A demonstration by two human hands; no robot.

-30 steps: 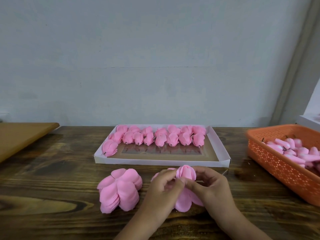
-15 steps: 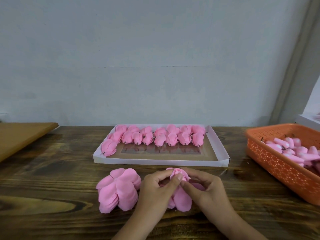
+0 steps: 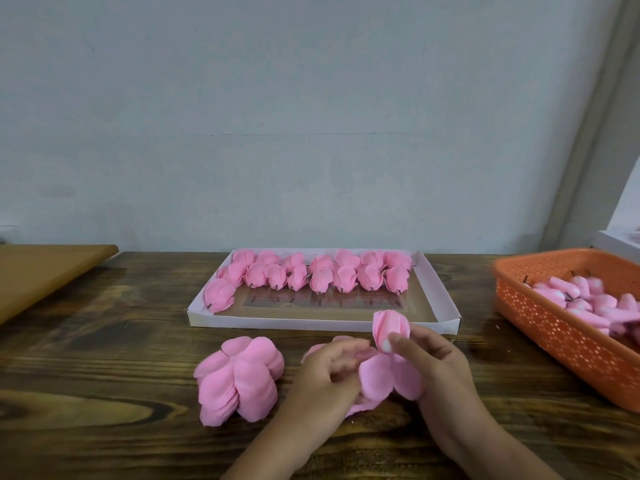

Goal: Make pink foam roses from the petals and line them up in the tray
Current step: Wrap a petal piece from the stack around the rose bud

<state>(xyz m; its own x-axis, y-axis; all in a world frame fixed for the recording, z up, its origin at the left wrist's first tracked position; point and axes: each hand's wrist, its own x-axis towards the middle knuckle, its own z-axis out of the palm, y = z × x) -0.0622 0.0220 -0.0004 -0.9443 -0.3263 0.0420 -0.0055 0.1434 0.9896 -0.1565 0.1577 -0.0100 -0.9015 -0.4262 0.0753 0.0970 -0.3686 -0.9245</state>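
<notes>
The right hand pinches a rose bud upright over loose petals, while the left hand curls its fingers on those petals just beside it. The tray lies directly beyond, its front row bare, nearer the right hand.

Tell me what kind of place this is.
Probably a small craft workbench for handmade flowers: a wooden table against a bare wall, a white tray lined with finished pink roses, and an orange basket of rose buds.
</notes>
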